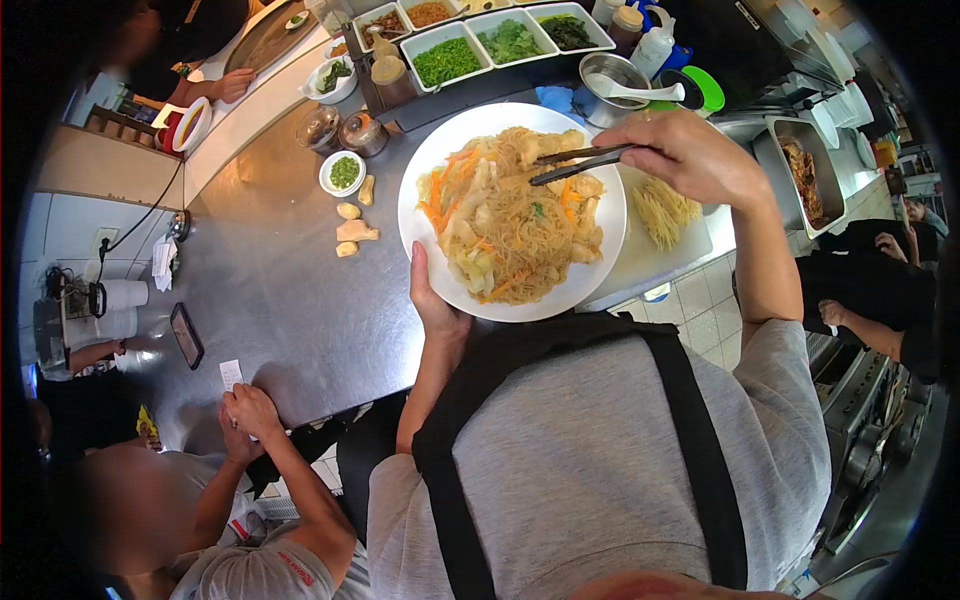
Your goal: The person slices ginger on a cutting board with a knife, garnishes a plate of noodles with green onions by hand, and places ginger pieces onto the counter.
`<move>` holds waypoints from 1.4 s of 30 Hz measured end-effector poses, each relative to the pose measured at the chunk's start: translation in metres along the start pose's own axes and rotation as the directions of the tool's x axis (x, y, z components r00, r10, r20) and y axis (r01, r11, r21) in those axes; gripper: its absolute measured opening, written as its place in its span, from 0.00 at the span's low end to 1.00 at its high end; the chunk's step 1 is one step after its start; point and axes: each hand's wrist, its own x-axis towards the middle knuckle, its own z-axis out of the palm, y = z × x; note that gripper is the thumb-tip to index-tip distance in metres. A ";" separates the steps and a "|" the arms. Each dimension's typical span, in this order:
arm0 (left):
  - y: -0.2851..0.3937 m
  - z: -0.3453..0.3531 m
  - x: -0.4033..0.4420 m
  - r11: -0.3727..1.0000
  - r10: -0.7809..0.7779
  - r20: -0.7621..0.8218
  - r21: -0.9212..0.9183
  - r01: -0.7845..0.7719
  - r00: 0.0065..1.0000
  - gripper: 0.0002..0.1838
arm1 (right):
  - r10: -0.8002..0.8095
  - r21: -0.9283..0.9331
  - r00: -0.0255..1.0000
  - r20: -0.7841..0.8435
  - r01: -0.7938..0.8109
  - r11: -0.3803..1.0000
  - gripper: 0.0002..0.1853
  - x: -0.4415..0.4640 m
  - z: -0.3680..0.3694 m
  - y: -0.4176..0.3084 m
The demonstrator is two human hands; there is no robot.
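A large white plate [412,215] is heaped with thin noodles [535,245], shredded carrot, cabbage and pale chunks. My left hand [438,300] grips the near-left rim of that plate, thumb up along its edge. In my right hand [690,155] are black tongs [580,165], their two prongs apart and their tips over the upper right of the noodles. Whether the tips touch the food I cannot tell. Right of the plate, partly under my right forearm, a pile of pale yellow strips [662,212] lies on a white cutting board [700,238].
White trays of chopped greens [445,62] line the back. A metal bowl with a white ladle [635,90] stands behind the plate. Ginger pieces [355,230] and a small bowl of green onion [343,174] sit left. A co-worker's hands [250,412] hold paper at lower left; a phone [186,335] lies nearby.
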 end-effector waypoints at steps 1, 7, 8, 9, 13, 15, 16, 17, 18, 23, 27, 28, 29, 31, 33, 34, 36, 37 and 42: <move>0.000 0.000 0.000 1.000 0.001 0.001 -0.004 -0.001 1.000 0.32 | -0.002 -0.007 1.000 0.006 0.002 1.000 0.15 0.000 -0.007 -0.002; 0.003 0.003 0.001 1.000 0.002 -0.023 0.001 -0.002 1.000 0.32 | -0.029 0.142 0.999 -0.023 0.032 0.989 0.14 0.004 -0.014 0.012; 0.004 0.005 0.001 1.000 0.003 -0.028 0.007 -0.002 1.000 0.32 | 0.076 0.163 0.994 -0.073 -0.063 0.985 0.14 0.006 -0.015 0.021; 0.005 0.005 0.001 1.000 0.003 -0.033 0.014 -0.002 0.999 0.32 | 0.181 0.188 0.976 -0.120 -0.157 0.969 0.14 0.008 -0.017 0.033; 0.000 0.000 0.001 1.000 0.000 -0.041 0.004 0.000 0.999 0.32 | 0.413 -0.157 0.868 -0.275 -0.464 0.872 0.13 0.019 0.003 0.113; -0.002 -0.005 0.003 1.000 -0.002 -0.029 -0.022 0.002 1.000 0.32 | 0.433 -0.319 0.856 -0.283 -0.510 0.799 0.13 0.028 0.021 0.136; -0.002 -0.005 0.004 1.000 -0.011 -0.027 -0.020 0.010 1.000 0.32 | 0.458 -0.350 0.843 -0.282 -0.535 0.769 0.13 0.035 0.030 0.140; -0.001 -0.005 0.003 1.000 -0.018 -0.028 -0.018 0.018 0.999 0.32 | 0.481 -0.379 0.831 -0.279 -0.556 0.740 0.13 0.042 0.036 0.143; -0.001 -0.005 0.000 1.000 -0.027 -0.028 -0.016 0.027 0.999 0.32 | 0.477 -0.409 0.842 -0.252 -0.539 0.736 0.12 0.044 0.038 0.140; 0.002 -0.005 0.003 1.000 -0.026 -0.019 0.012 0.026 0.999 0.31 | -0.074 -0.312 0.937 -0.341 -0.038 0.949 0.09 0.092 0.060 0.108; 0.005 -0.003 0.002 0.999 -0.037 -0.020 0.008 0.037 0.999 0.31 | 0.061 0.040 0.995 -0.076 -0.058 0.997 0.10 0.126 0.077 0.071; 0.006 -0.002 0.003 0.999 -0.038 -0.022 0.023 0.039 0.999 0.31 | 0.112 0.100 0.993 0.028 -0.114 0.988 0.11 0.132 0.077 0.069; 0.006 -0.002 0.003 0.999 -0.039 -0.027 0.037 0.040 0.999 0.32 | 0.088 0.120 0.996 0.034 -0.091 0.989 0.11 0.137 0.080 0.071; 0.006 -0.003 0.003 0.998 -0.037 -0.028 0.048 0.038 0.999 0.32 | 0.043 0.159 0.998 0.042 -0.049 0.986 0.11 0.145 0.088 0.075; 0.002 -0.003 -0.001 0.999 -0.034 -0.019 0.042 0.035 0.999 0.32 | 0.191 0.338 0.982 -0.013 -0.175 0.925 0.11 0.146 0.091 0.072; 0.001 -0.005 0.000 0.998 -0.034 -0.025 0.046 0.035 0.999 0.32 | 0.268 0.427 0.963 -0.028 -0.231 0.874 0.11 0.148 0.091 0.072; 0.001 -0.007 0.000 0.998 -0.032 -0.041 0.054 0.034 0.999 0.32 | 0.349 0.253 0.936 -0.049 -0.326 0.911 0.12 0.151 0.084 0.089; 0.001 -0.006 -0.001 0.998 -0.024 -0.056 0.050 0.027 0.998 0.32 | 0.387 0.166 0.920 -0.064 -0.372 0.913 0.12 0.153 0.079 0.102; -0.002 -0.005 -0.005 1.000 -0.002 -0.065 0.029 0.004 0.998 0.31 | 0.205 -0.292 0.978 -0.029 -0.205 0.934 0.09 0.123 0.134 0.156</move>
